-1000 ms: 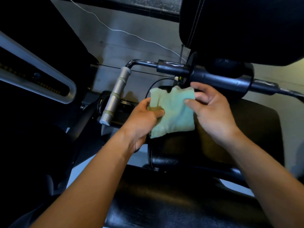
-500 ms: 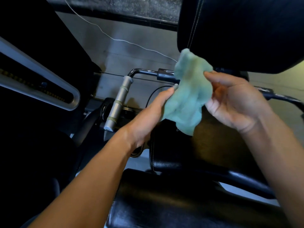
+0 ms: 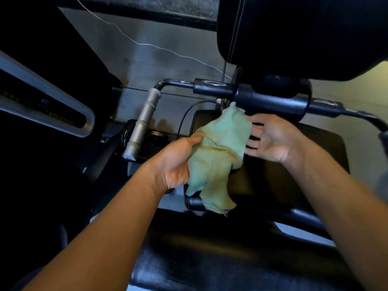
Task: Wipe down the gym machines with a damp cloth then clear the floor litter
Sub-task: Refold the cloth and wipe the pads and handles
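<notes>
A pale green cloth (image 3: 220, 152) hangs unfolded in the air over the machine's black padded seat (image 3: 294, 181). My left hand (image 3: 178, 162) grips the cloth's left side, fingers hidden behind the fabric. My right hand (image 3: 273, 139) is at the cloth's upper right edge with the palm turned up; its fingertips lie behind the cloth, the thumb on top at the corner. Just behind the cloth runs the machine's black crossbar (image 3: 262, 97). A large black back pad (image 3: 304, 32) fills the upper right.
A grey handle grip (image 3: 142, 127) slants down on the left of the crossbar. A grey machine frame arm (image 3: 42, 101) crosses the far left. A white cable (image 3: 147, 45) trails over the grey floor behind. Another black pad (image 3: 231, 259) lies at the bottom.
The cloth was lifted and shaken open from its folded state, then lowered again. It now hangs loose between both hands, lower than half a second ago.
</notes>
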